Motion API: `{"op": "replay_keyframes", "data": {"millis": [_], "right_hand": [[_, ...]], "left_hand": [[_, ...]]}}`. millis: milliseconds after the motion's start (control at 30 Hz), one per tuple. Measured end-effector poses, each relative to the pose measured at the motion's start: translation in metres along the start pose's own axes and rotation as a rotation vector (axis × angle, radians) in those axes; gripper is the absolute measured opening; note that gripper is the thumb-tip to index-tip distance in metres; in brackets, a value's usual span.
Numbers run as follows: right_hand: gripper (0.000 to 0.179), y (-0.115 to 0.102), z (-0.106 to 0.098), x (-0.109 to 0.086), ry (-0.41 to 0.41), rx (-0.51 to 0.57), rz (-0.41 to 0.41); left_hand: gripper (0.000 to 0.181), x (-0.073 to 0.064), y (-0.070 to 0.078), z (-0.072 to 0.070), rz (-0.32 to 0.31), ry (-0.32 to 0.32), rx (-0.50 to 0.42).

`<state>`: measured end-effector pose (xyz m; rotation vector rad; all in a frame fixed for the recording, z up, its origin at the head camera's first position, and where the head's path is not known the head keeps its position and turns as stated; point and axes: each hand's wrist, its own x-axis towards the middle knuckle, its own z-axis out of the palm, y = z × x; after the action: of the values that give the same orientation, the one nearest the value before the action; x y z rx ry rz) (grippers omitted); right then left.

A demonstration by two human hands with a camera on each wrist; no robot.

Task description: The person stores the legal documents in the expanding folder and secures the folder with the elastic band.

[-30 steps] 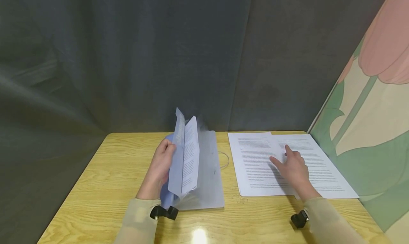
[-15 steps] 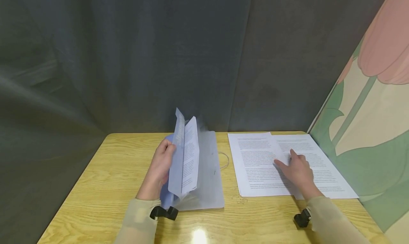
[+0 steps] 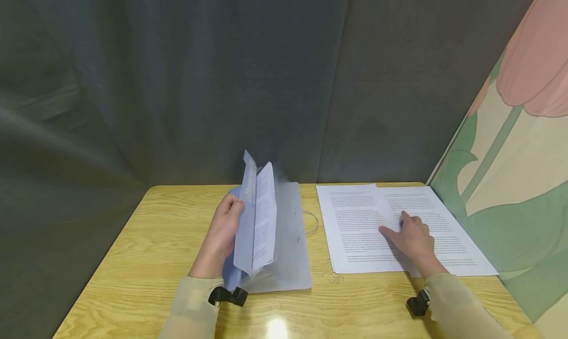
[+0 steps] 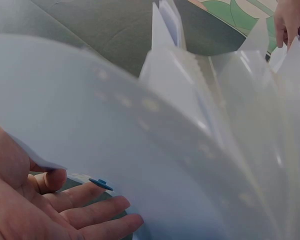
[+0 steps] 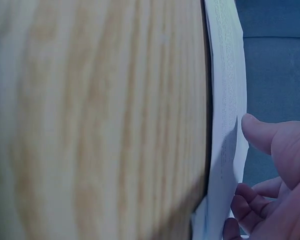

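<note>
In the head view my left hand (image 3: 225, 223) grips the raised cover of a pale blue translucent plastic folder (image 3: 290, 240), its thumb on the near face. Printed sheets (image 3: 265, 215) stand inside the folder, leaning toward the opening. The left wrist view shows a small blue button (image 4: 101, 184) by the fingers and clear pocket leaves (image 4: 240, 95) fanned apart. On the right, my right hand (image 3: 410, 238) rests on two overlapping stacks of printed paper, the left stack (image 3: 355, 230) and the right stack (image 3: 457, 245). Its thumb and fingers are spread apart, tips at the paper.
A thin cord loop (image 3: 314, 223) sticks out at the folder's right side. The wooden table (image 3: 146, 260) ends at a dark curtain (image 3: 284, 82) behind and a flower-patterned wall (image 3: 510, 191) on the right.
My right hand has shifted slightly right and nearer to me, and lowered onto the paper. The left hand and folder have stayed still.
</note>
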<state>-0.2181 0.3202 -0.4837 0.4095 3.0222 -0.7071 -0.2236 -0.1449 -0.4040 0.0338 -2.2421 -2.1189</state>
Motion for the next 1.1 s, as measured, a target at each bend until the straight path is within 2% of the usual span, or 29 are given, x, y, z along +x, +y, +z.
{"op": "replay_keyframes", "data": {"millis": [433,867,1100], "right_hand": [[0.094,-0.002,0.003,-0.001,-0.013,-0.012,0.018],[0.085,-0.005,0.003,-0.001,-0.021,0.029,0.04],[0.084,-0.014,0.0,-0.003,0.014,0.068,0.054]], "left_hand": [[0.013,-0.001,0.0,0.0,0.005,-0.006,-0.007],[0.014,-0.001,0.0,0.0,0.003,0.0,-0.01],[0.013,0.0,-0.001,0.0,0.005,0.004,-0.005]]}}
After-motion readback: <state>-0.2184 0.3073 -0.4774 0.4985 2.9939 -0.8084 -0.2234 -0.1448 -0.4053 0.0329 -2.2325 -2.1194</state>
